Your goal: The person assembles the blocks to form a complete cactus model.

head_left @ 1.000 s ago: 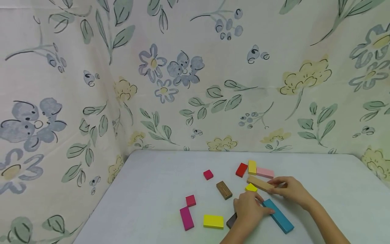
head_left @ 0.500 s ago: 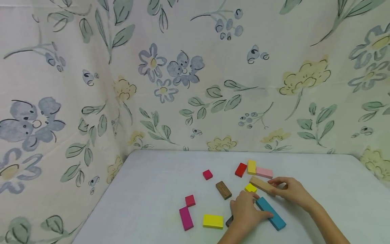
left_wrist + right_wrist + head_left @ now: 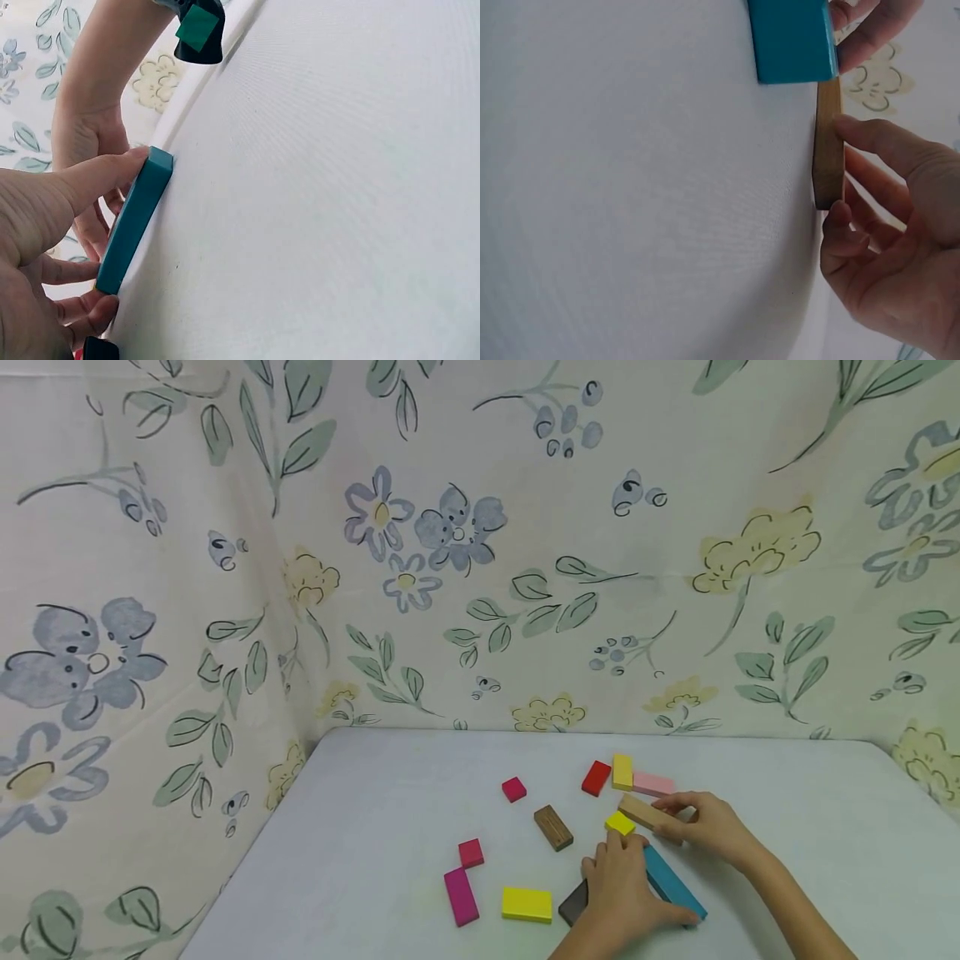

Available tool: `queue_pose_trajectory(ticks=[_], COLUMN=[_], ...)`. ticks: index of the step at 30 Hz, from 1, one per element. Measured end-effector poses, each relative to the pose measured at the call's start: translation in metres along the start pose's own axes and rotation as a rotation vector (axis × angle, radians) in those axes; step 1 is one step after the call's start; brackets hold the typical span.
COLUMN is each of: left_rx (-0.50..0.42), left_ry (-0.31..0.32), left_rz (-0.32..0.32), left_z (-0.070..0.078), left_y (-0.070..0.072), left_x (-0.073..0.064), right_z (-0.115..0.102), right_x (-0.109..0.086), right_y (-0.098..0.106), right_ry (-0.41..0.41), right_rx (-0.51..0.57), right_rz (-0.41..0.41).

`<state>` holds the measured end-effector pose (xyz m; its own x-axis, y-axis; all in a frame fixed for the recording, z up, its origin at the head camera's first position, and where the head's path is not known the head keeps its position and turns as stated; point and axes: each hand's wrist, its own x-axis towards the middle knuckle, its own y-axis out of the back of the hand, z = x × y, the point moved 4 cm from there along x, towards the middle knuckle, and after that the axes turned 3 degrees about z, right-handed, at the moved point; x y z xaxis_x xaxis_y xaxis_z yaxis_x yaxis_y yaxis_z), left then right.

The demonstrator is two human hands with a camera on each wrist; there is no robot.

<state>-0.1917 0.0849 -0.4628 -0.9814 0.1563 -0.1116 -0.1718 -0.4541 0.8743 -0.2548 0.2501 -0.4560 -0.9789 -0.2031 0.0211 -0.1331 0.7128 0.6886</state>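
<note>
In the head view my left hand [image 3: 622, 889] spans a long blue block [image 3: 675, 887], thumb at its near end and fingers at the far end. The left wrist view shows the thumb and fingertips pinching this blue block [image 3: 135, 221] lengthwise. Farther right, my right hand [image 3: 708, 827] holds a light wooden block [image 3: 637, 811] by its near part. In the right wrist view the thumb lies on the wooden block [image 3: 828, 150], with the fingers around its end. A small yellow block [image 3: 619, 822] lies just beyond the left fingertips. Part of a dark block [image 3: 573, 902] shows beside the left hand.
Behind the hands lie a red block [image 3: 596, 778], a yellow block [image 3: 622, 772] and a pink block [image 3: 653, 783]. Leftward are a brown block [image 3: 553, 827], a larger yellow block [image 3: 527, 904], a magenta block [image 3: 461, 897] and red cubes [image 3: 471, 852]. A floral cloth [image 3: 480, 610] hangs behind the white table.
The blue block first shifted left, nearer the left hand. The left thumb has since slid down to its near end. The wooden block has moved slightly right at its far end.
</note>
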Motion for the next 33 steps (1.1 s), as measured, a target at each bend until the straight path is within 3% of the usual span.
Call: queue_pose_trajectory(ticks=[13,19,33], left_rx=[0.097,0.122,-0.011], left_ry=[-0.205,-0.222,-0.284], left_rz=[-0.118,-0.115,-0.199], left_z=[-0.013,-0.014,-0.039], left_y=[0.009,0.008,0.018], left_x=[0.003,0.000,-0.009], right_z=[-0.003,-0.007,-0.016], right_x=[-0.007,-0.005,-0.011], right_y=[-0.002,-0.005,-0.004], right_ry=[-0.008,-0.006,-0.094], right_rx=[-0.096,-0.142,-0.117], right_rz=[0.081,0.107,0.118])
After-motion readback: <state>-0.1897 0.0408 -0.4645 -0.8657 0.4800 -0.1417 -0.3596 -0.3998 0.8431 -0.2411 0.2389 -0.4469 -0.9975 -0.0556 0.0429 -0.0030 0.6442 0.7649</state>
